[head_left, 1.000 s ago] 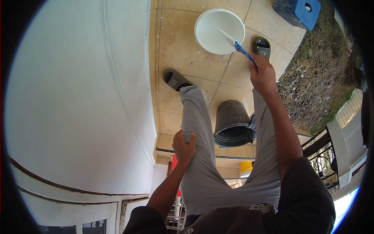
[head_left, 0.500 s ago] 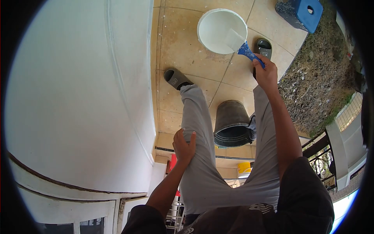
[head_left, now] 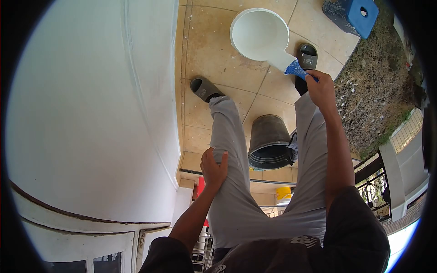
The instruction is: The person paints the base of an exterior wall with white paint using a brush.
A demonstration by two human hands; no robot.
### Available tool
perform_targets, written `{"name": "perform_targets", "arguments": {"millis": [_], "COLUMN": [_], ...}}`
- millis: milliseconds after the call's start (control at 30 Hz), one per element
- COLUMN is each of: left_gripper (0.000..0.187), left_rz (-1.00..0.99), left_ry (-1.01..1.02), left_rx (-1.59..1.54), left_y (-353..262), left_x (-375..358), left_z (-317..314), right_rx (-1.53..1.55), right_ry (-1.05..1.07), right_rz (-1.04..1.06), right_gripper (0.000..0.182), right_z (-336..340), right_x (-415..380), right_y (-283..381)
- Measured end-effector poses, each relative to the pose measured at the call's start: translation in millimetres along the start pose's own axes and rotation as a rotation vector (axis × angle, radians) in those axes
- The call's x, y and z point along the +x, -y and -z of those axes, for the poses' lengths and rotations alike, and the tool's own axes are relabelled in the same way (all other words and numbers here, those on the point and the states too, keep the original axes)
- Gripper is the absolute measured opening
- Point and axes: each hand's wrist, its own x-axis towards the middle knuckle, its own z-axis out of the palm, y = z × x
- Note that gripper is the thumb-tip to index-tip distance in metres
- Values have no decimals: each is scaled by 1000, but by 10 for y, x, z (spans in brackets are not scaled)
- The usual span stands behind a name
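Note:
My right hand (head_left: 322, 90) is closed around the blue handle of a putty knife (head_left: 297, 68). The knife's wide blade is coated white and overlaps the near right rim of a white bucket (head_left: 255, 34) in this view. White material coats the bucket's inside. My left hand (head_left: 214, 170) rests on my grey trouser leg near the knee, fingers spread and holding nothing. Between my legs, a black bucket (head_left: 269, 136) lies tipped with its mouth toward me, a grey cloth (head_left: 294, 144) at its right side.
On the left rises a white wall (head_left: 91, 100). A paint-spattered blue stool (head_left: 362, 18) stands at the upper right, beside rough dry ground (head_left: 364, 104). Tiles (head_left: 218, 41) with white specks make up the floor. Behind me are a yellow and white container (head_left: 283, 193) and a black railing (head_left: 375, 182).
My right hand has drawn the putty knife toward me and to the right, bringing its blade from inside the white bucket to the rim. My left hand stays on my leg.

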Motion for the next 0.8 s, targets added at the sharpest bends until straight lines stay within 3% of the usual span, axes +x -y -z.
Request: {"name": "perform_targets", "arguments": {"millis": [533,800], "left_gripper": [55,55], "left_rz": [27,37], "left_ry": [27,34], "left_rx": [-18,-35], "left_y": [-34,-57], "left_x": [19,20], "left_z": [21,36], "right_rx": [158,495], "right_ry": [126,404], "right_rz": [-124,-254], "right_gripper": [26,23], "right_z": [115,231], "right_x": [106,185], "right_y": [-205,-250]}}
